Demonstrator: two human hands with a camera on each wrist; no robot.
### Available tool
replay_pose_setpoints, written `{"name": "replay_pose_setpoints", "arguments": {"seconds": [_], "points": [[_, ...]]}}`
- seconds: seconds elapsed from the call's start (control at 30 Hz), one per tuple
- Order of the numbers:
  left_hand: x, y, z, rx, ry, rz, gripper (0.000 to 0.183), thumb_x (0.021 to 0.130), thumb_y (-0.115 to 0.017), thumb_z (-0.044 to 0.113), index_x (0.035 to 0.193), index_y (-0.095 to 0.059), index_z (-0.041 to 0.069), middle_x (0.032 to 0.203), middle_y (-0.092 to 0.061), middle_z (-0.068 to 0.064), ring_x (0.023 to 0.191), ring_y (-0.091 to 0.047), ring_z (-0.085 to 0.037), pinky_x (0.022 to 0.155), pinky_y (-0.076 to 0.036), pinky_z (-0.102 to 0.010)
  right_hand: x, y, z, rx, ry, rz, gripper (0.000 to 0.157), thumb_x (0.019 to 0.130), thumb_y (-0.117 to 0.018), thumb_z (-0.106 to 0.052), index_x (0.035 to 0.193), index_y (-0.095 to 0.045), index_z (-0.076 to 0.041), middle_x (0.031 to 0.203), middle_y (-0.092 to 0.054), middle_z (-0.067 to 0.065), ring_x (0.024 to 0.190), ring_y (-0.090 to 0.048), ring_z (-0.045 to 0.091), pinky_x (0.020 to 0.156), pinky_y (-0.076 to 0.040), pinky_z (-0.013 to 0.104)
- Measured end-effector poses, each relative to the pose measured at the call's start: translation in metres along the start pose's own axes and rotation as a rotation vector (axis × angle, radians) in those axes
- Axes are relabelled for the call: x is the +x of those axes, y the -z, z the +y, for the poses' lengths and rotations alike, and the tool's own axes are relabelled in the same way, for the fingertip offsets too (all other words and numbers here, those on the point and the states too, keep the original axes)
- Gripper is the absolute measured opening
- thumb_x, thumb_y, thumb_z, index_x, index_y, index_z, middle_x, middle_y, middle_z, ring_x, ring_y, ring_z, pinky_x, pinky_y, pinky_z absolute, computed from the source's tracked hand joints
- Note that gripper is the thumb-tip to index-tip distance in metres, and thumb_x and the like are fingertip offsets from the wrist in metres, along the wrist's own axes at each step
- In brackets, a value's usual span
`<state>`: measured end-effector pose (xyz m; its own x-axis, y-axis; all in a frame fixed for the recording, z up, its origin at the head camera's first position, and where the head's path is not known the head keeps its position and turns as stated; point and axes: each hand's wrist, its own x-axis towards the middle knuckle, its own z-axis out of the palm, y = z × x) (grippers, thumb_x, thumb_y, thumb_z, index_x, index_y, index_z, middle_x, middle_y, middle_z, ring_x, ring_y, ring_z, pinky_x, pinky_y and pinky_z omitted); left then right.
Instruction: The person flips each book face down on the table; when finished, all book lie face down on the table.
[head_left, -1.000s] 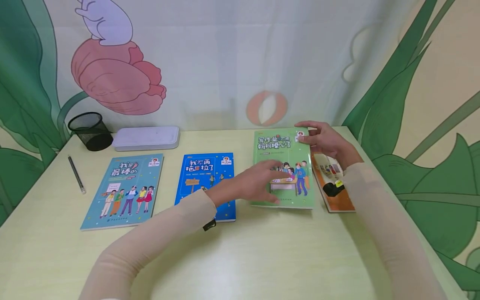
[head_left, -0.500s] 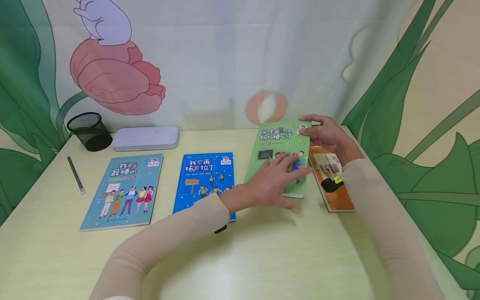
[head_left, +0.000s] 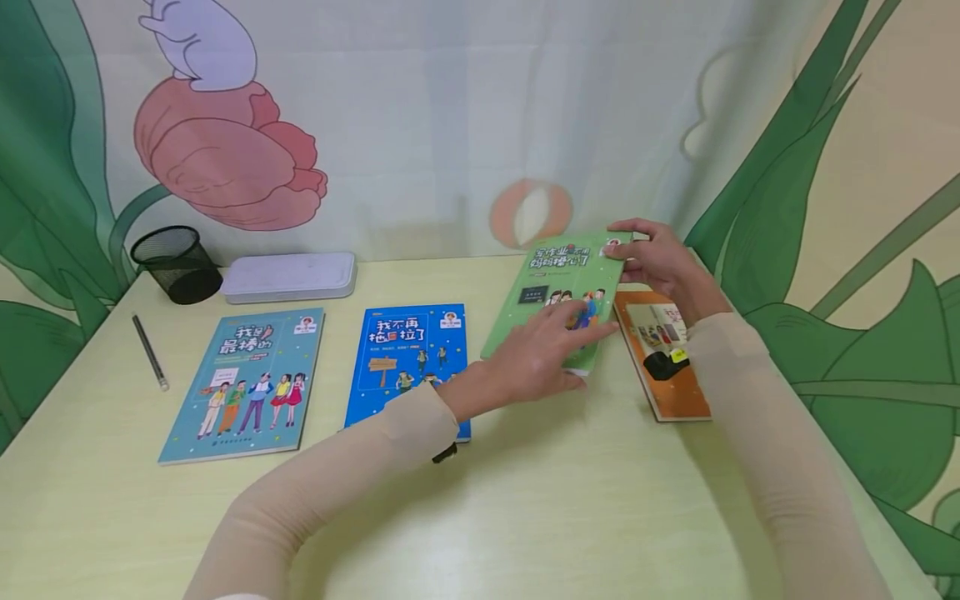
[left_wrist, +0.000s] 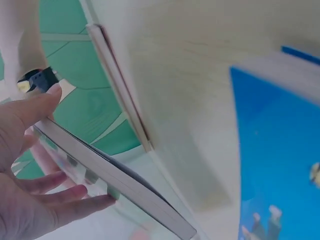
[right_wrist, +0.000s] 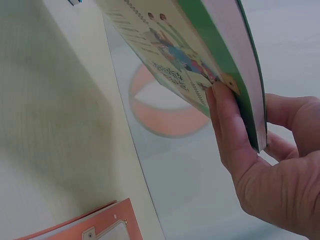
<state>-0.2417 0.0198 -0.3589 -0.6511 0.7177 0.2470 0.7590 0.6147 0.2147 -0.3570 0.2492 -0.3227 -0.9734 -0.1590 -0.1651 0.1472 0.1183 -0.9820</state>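
Note:
A green book (head_left: 513, 312) is raised and tilted over the back right of the table. My right hand (head_left: 660, 260) grips its top right corner, thumb on the front cover; in the right wrist view, fingers (right_wrist: 227, 117) lie against the back cover. My left hand (head_left: 525, 358) is at the book's lower end, fingers spread over the front cover. In the left wrist view, its thumb bends over the book's lower corner, opposite the fingers (left_wrist: 85, 210). An orange book (head_left: 678, 396) lies just right of it, partly hidden by the right arm. A blue book (head_left: 378, 358) lies left, partly under the left forearm.
Far left on the table (head_left: 480, 517) lies a teal book (head_left: 202, 383), with a pencil (head_left: 151, 354) beside it. A black mesh pen cup (head_left: 180, 271) and a pale pencil case (head_left: 288, 277) stand along the back edge, before a printed curtain (head_left: 420, 125).
The green book has risen and tilted, its lower edge moving up and leftward. My left hand has come from hovering over the cover to taking hold of the lower end.

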Motion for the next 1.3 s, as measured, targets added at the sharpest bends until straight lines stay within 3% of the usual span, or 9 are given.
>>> {"name": "replay_pose_setpoints", "arguments": {"seconds": [0.1,0.27,0.4,0.6,0.8,0.93,1.2,1.3], "points": [[0.0,0.006,-0.002,-0.02,0.0,-0.008,0.081,0.082,-0.083,0.035,0.152,-0.042,0.033,0.151,-0.042,-0.01,0.136,-0.045,-0.026,0.107,-0.049,-0.042,-0.002,0.001,-0.003,-0.008,0.013,0.006,0.037,0.097,-0.064,-0.009,0.131,-0.052,-0.012,0.09,-0.071,-0.001,0.068,-0.074,0.015,0.061,-0.061,0.026],[-0.001,0.014,-0.005,-0.032,-0.003,-0.039,0.081,0.084,-0.081,0.038,0.153,-0.039,0.034,0.148,-0.047,-0.009,0.128,-0.051,-0.023,0.1,-0.054,-0.039,-0.004,0.002,-0.006,-0.001,0.024,0.002,0.036,0.096,-0.065,-0.008,0.13,-0.053,-0.012,0.088,-0.071,0.0,0.067,-0.074,0.016,0.061,-0.061,0.026],[-0.003,0.016,-0.008,-0.053,0.005,-0.063,0.083,0.084,-0.081,0.038,0.154,-0.037,0.034,0.147,-0.05,-0.009,0.128,-0.052,-0.023,0.1,-0.054,-0.038,-0.006,0.0,-0.009,-0.014,0.022,0.002,0.042,0.097,-0.063,-0.008,0.137,-0.049,-0.008,0.087,-0.072,0.0,0.068,-0.074,0.016,0.062,-0.061,0.027],[-0.006,0.018,-0.012,-0.142,0.008,-0.069,0.079,0.087,-0.08,0.024,0.154,-0.039,0.028,0.144,-0.055,-0.013,0.122,-0.057,-0.026,0.097,-0.056,-0.038,-0.009,-0.002,-0.014,-0.035,0.039,0.015,0.049,0.096,-0.064,-0.007,0.142,-0.046,-0.006,0.086,-0.073,0.001,0.068,-0.075,0.016,0.062,-0.061,0.029],[-0.009,0.025,-0.014,-0.19,0.038,-0.099,0.075,0.091,-0.074,0.013,0.155,-0.038,0.026,0.155,-0.045,-0.014,0.137,-0.05,-0.031,0.097,-0.056,-0.039,-0.011,-0.002,-0.018,-0.031,0.065,0.018,0.055,0.096,-0.064,-0.006,0.147,-0.042,-0.005,0.085,-0.071,0.002,0.068,-0.075,0.016,0.062,-0.062,0.03],[-0.012,0.029,-0.017,-0.22,0.079,-0.109,0.073,0.093,-0.07,0.008,0.155,-0.037,0.026,0.16,-0.039,-0.012,0.142,-0.046,-0.033,0.09,-0.059,-0.036,-0.013,-0.004,-0.022,-0.015,0.086,0.032,0.055,0.095,-0.064,-0.004,0.146,-0.044,-0.004,0.082,-0.07,0.005,0.066,-0.074,0.017,0.061,-0.062,0.03],[-0.015,0.032,-0.027,-0.298,0.06,-0.069,0.07,0.093,-0.062,-0.005,0.153,-0.041,0.023,0.152,-0.05,-0.006,0.12,-0.059,-0.029,0.08,-0.058,-0.029,-0.015,-0.008,-0.027,-0.062,0.09,0.053,0.059,0.094,-0.065,-0.004,0.148,-0.041,-0.005,0.081,-0.067,0.005,0.064,-0.073,0.015,0.059,-0.061,0.029],[-0.016,0.031,-0.03,-0.324,0.061,-0.069,0.07,0.094,-0.06,-0.006,0.154,-0.041,0.025,0.149,-0.053,-0.008,0.111,-0.06,-0.027,0.066,-0.052,-0.022,-0.016,-0.009,-0.027,-0.108,0.094,0.064,0.06,0.094,-0.065,-0.004,0.15,-0.041,-0.005,0.082,-0.065,0.005,0.064,-0.073,0.015,0.06,-0.061,0.029]]}}
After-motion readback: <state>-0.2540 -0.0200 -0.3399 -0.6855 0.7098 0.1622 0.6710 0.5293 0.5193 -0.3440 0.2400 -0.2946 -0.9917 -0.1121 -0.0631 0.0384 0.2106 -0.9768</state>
